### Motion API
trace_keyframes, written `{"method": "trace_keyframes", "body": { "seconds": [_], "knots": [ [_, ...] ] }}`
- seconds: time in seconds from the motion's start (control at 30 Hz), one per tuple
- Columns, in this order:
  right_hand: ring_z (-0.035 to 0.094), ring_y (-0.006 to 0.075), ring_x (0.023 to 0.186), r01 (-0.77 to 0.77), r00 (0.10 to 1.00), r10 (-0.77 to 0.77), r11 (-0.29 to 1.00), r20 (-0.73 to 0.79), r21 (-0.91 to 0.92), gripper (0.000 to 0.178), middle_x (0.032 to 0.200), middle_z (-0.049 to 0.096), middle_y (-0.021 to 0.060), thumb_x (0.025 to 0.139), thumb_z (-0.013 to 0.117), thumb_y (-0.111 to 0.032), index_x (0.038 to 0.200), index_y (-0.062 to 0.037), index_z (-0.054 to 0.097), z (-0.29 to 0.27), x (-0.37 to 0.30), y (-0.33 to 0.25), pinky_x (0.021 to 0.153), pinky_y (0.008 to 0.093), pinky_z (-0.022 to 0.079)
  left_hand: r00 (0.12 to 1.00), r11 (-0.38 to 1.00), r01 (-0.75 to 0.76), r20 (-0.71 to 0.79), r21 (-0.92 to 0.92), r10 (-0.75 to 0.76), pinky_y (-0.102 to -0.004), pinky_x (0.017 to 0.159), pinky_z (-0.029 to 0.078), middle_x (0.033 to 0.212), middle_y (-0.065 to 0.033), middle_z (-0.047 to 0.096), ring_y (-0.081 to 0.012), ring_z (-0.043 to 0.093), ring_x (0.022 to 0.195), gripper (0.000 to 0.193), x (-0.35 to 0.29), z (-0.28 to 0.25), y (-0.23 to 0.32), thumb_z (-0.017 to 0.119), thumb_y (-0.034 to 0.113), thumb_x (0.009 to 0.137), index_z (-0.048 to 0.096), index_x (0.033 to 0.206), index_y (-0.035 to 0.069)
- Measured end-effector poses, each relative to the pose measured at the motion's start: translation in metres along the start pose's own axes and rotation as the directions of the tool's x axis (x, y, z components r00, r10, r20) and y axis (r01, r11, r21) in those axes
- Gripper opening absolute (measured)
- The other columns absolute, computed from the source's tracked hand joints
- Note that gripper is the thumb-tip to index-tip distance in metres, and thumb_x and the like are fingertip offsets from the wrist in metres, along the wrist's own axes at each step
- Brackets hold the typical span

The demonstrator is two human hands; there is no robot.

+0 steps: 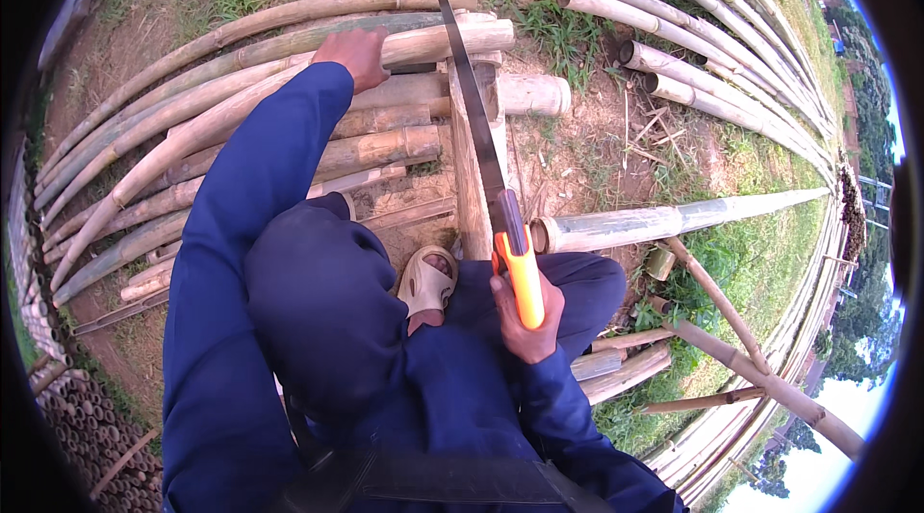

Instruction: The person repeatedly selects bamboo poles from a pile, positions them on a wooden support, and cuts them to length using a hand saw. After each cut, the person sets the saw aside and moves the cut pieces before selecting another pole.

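Note:
My right hand [535, 322] is closed round the orange and dark handle of a hand saw [477, 118]. Its long, narrow blade points away from me and crosses above the near ends of the bamboo poles. My left hand [357, 57] wraps over a pale bamboo pole [438, 43], a short way left of the blade. That pole lies across an upright-running wooden beam [469, 186] together with other poles. From this angle I cannot tell whether the blade touches the bamboo.
More bamboo poles [144, 176] fan out at the left. Another group [674, 27] lies at the far right. One thick pole [674, 219] stretches right from beside my knee. A bamboo frame [731, 349] stands at lower right, and my sandalled foot [430, 280] rests near the beam.

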State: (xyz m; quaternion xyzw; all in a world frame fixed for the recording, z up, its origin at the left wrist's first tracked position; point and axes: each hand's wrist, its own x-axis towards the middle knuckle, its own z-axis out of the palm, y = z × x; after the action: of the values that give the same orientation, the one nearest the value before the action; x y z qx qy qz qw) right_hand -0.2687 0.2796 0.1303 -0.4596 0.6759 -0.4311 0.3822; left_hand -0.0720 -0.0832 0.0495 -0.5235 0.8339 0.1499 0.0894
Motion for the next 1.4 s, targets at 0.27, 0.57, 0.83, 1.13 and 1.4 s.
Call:
{"method": "trace_keyframes", "body": {
  "seconds": [0.27,0.57,0.83,1.13,1.4],
  "knots": [
    [0.048,0.008,0.062,0.195,0.98,-0.196,0.98,0.041,0.03,0.009,0.067,0.057,0.002,0.094,0.07,-0.005,0.092,0.0014,0.064,0.034,0.131,0.001,0.056,0.0282,0.043,1.0,0.999,0.024,-0.012,-0.046,-0.025,-0.05,0.097,0.053,0.115,-0.0227,0.071,-0.0396,0.067,0.112,0.057,-0.002,-0.001,0.0,0.077,0.032,0.082,0.061,0.13,0.005],
    [0.069,0.0181,0.067,0.082,0.996,-0.084,0.98,-0.003,-0.183,0.03,0.08,0.071,0.0123,0.088,0.073,-0.001,0.118,0.0036,0.069,-0.014,-0.025,-0.016,0.067,0.0299,0.053,0.999,0.999,0.037,-0.004,-0.029,-0.037,-0.0503,0.098,0.053,0.116,-0.0239,0.07,-0.0393,0.067,0.112,0.061,0.004,0.0,0.0,0.078,0.032,0.082,0.059,0.133,0.005],
    [0.048,0.01,0.059,0.14,0.99,-0.14,0.989,0.002,0.049,0.011,0.066,0.057,0.0044,0.094,0.07,-0.007,0.092,0.0018,0.064,0.051,0.147,0.008,0.057,0.0307,0.044,0.997,0.997,0.016,-0.069,-0.071,-0.021,-0.0503,0.096,0.054,0.111,-0.0224,0.072,-0.0398,0.068,0.108,0.052,-0.001,-0.008,0.001,0.079,0.031,0.08,0.065,0.122,0.004],
    [0.07,0.0176,0.073,0.039,0.999,-0.041,0.997,-0.023,-0.062,0.018,0.081,0.071,0.0124,0.092,0.071,-0.004,0.109,0.0022,0.069,0.006,0.017,-0.025,0.07,0.0301,0.053,1.0,0.998,0.019,0.014,-0.058,-0.018,-0.05,0.097,0.053,0.113,-0.0222,0.072,-0.0389,0.067,0.11,0.06,0.006,-0.007,-0.002,0.08,0.033,0.077,0.065,0.127,0.004],
    [0.053,0.0139,0.064,0.139,0.99,-0.139,0.99,0.007,-0.021,0.012,0.072,0.061,0.0075,0.094,0.071,-0.007,0.097,0.0026,0.065,0.019,0.075,0.015,0.061,0.032,0.048,0.998,0.996,-0.005,0.065,-0.088,0.011,-0.0491,0.101,0.052,0.119,-0.0236,0.07,-0.0388,0.066,0.116,0.064,0.001,-0.013,-0.001,0.077,0.031,0.076,0.063,0.133,0.005]
  ]
}}
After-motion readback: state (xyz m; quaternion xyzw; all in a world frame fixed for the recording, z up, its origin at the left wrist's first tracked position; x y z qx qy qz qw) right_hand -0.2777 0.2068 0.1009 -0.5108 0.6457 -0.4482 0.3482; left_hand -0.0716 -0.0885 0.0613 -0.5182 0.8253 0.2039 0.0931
